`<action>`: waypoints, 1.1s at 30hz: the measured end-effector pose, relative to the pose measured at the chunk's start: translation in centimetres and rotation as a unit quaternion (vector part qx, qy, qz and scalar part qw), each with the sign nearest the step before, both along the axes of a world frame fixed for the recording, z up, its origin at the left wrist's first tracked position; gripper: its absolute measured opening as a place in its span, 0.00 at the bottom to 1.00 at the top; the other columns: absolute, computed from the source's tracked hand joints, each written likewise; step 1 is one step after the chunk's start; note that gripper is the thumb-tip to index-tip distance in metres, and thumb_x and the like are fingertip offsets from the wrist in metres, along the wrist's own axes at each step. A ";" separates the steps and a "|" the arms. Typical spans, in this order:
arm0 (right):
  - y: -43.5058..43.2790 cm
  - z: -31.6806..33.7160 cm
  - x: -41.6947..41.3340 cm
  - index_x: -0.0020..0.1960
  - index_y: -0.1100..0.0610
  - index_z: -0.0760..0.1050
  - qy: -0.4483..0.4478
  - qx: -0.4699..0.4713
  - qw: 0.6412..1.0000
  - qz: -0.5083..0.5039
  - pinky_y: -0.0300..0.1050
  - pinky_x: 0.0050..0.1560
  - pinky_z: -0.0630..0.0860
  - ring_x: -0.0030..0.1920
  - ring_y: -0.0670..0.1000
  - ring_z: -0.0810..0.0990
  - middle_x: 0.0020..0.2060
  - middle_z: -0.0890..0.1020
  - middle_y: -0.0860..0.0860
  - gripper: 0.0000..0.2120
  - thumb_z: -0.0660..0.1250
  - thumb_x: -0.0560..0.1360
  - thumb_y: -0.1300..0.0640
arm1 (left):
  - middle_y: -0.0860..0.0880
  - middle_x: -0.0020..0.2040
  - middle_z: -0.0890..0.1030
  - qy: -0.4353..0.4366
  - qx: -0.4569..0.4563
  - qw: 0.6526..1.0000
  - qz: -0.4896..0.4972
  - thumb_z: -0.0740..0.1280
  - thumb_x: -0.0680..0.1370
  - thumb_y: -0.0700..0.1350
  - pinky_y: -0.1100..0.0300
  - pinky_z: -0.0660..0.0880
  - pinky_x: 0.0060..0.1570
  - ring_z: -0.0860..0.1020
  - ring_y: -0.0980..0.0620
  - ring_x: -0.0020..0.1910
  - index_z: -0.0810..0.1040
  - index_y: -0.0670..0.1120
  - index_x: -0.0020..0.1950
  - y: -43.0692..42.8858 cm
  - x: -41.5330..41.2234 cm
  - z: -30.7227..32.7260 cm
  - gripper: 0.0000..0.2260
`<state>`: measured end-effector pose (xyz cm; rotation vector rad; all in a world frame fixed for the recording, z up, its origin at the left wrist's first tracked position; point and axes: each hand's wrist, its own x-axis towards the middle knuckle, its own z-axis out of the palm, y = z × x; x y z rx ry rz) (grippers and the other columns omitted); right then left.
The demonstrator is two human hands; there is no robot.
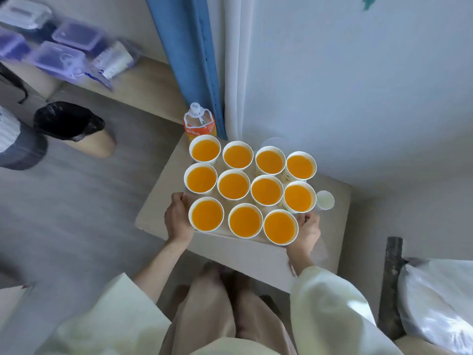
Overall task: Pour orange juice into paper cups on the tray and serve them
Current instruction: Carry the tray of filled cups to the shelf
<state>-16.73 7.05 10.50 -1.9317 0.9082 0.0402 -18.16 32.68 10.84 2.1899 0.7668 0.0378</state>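
Several white paper cups (233, 187) filled with orange juice stand in rows on a pale tray (225, 233) on a small beige table (156, 213). My left hand (178, 219) grips the tray's left edge beside the front-left cup. My right hand (308, 230) grips the tray's right front edge. A nearly empty juice bottle (199, 121) with an orange label and white cap stands upright at the table's far left corner, behind the cups.
An empty white cup (325, 199) stands on the table right of the tray. A bin with a black bag (67, 121) is on the floor to the left. Blue and white curtains (204, 60) hang behind the table. Purple-tinted plastic boxes (58, 52) lie on a shelf at far left.
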 end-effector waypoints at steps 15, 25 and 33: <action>4.0 6.5 5.7 0.48 0.62 0.69 -0.069 0.049 0.993 0.087 0.43 0.36 0.69 0.38 0.49 0.73 0.38 0.76 0.50 0.07 0.58 0.81 0.58 | 0.37 0.49 0.82 -0.060 0.023 0.995 0.071 0.74 0.73 0.41 0.45 0.77 0.44 0.80 0.37 0.47 0.73 0.37 0.52 3.8 0.7 5.4 0.15; 8.5 9.0 8.8 0.45 0.58 0.69 -0.100 0.037 0.986 0.129 0.42 0.37 0.72 0.40 0.49 0.76 0.39 0.77 0.49 0.10 0.59 0.81 0.52 | 0.35 0.50 0.81 -0.083 -0.008 0.991 0.102 0.74 0.72 0.38 0.46 0.76 0.46 0.79 0.36 0.49 0.73 0.35 0.51 7.6 2.7 7.8 0.14; 15.3 10.1 9.5 0.47 0.60 0.70 -0.106 0.020 0.988 0.113 0.47 0.41 0.72 0.39 0.49 0.75 0.39 0.77 0.50 0.13 0.57 0.82 0.50 | 0.39 0.51 0.80 -0.083 -0.039 0.991 0.100 0.71 0.75 0.39 0.47 0.77 0.47 0.79 0.39 0.51 0.72 0.38 0.52 14.8 4.2 9.2 0.11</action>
